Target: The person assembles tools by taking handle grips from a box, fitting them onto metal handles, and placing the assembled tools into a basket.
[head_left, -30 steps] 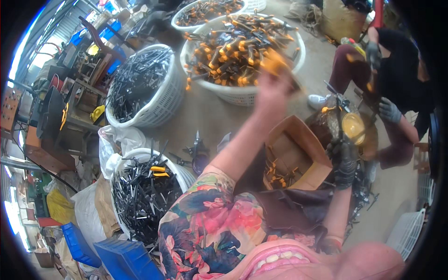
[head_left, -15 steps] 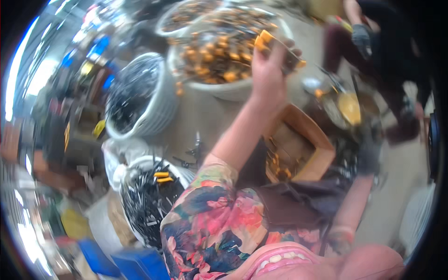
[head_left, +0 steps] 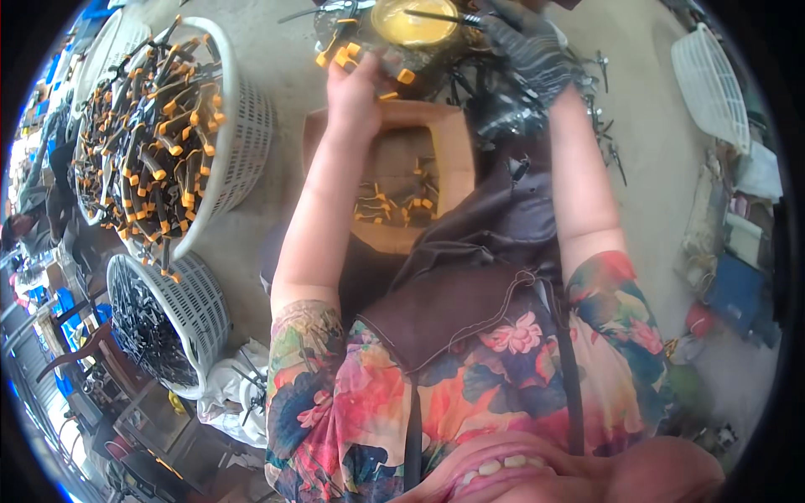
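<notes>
My bare left hand (head_left: 356, 96) is closed round several black pieces with orange ends (head_left: 345, 57), above the far left edge of a brown open box (head_left: 457, 155). More orange-ended pieces (head_left: 394, 205) lie inside that box. My right hand (head_left: 537, 63), in a dark striped glove, is farther right, over a heap of black parts (head_left: 495, 92) partly under clear plastic. Motion blurs its fingers, so their grip does not show. Between the hands, at the far edge, sits a round container of yellow stuff (head_left: 415, 32); a dark stick (head_left: 444, 16) crosses it toward the glove.
A large white basket (head_left: 231, 92) full of orange-ended pieces stands at left, with a smaller grey basket (head_left: 201, 293) of black pieces nearer me. A white bag (head_left: 231, 398) lies below it. Loose black parts (head_left: 616, 159) and a white basket (head_left: 713, 88) are at right.
My view has swung to the right and steadied. My left hand, still holding the orange-ended pieces, has gone from beside the large basket to above the box.
</notes>
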Tool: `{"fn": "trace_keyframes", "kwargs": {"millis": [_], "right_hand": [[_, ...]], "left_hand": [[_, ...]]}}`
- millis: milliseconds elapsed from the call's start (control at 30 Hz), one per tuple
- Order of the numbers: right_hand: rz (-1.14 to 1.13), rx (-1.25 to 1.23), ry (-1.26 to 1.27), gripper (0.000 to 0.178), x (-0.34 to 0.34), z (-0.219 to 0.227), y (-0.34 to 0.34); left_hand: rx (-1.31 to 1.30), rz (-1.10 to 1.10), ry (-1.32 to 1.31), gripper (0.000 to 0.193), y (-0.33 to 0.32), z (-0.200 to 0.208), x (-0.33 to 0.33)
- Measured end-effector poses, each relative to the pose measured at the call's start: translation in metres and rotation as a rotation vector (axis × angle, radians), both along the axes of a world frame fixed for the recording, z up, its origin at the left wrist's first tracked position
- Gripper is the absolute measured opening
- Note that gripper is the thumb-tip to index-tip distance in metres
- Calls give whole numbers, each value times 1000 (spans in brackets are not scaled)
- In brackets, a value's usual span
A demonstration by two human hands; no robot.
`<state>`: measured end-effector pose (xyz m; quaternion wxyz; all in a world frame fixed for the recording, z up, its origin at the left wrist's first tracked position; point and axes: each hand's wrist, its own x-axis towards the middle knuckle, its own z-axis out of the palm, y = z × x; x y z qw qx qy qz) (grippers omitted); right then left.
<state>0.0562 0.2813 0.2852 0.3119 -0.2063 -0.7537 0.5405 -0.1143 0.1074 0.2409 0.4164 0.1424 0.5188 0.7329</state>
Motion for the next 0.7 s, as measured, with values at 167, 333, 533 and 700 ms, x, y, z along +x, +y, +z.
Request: {"fn": "trace_keyframes", "kwargs": {"millis": [167,333,533,700], "right_hand": [[56,323,-147,31,-17,-14,-6],[35,537,-259,25,-28,-8,-12],[29,-405,-112,30,-20,-28,7],[-174,-764,-6,34,-14,14,-30]], "left_hand": [[-31,62,-14,13,17,-26,-7],[-45,85,26,19,27,-28,-4],[-40,81,28,14,30,-26,-6],[-18,121,-14,13,12,-16,-15]]}}
